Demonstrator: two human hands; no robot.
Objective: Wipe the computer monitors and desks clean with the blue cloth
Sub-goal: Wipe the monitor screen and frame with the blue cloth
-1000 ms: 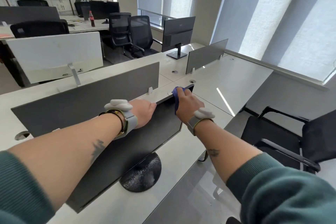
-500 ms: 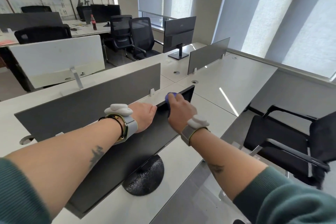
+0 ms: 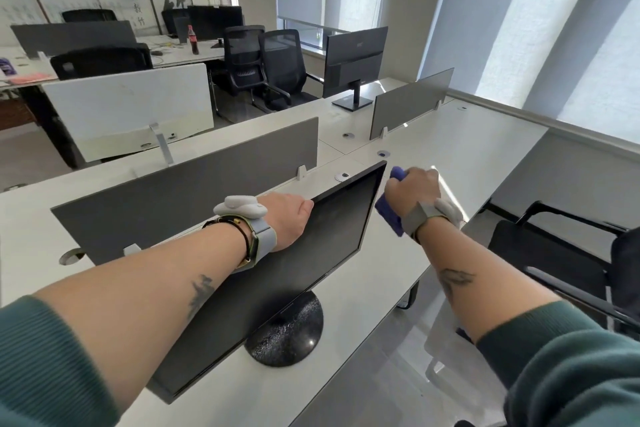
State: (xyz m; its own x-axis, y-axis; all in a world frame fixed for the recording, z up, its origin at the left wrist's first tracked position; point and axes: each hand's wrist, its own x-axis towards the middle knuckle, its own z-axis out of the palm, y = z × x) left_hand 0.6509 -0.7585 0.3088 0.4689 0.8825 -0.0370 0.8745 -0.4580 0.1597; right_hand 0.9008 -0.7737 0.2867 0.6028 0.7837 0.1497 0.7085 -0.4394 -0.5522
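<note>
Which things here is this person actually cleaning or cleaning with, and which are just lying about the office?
Part of the job: blue cloth, gripped in the right hand; near monitor, its top edge held by the left hand; desk under it.
Just lying about: cola bottle; office chairs; grey divider panel.

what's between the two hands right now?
Head view: the top-right corner of the monitor lies between the left hand, holding its top edge, and the right hand, gripping the blue cloth.

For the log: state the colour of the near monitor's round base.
The base is black with pale speckles; head view.
</note>
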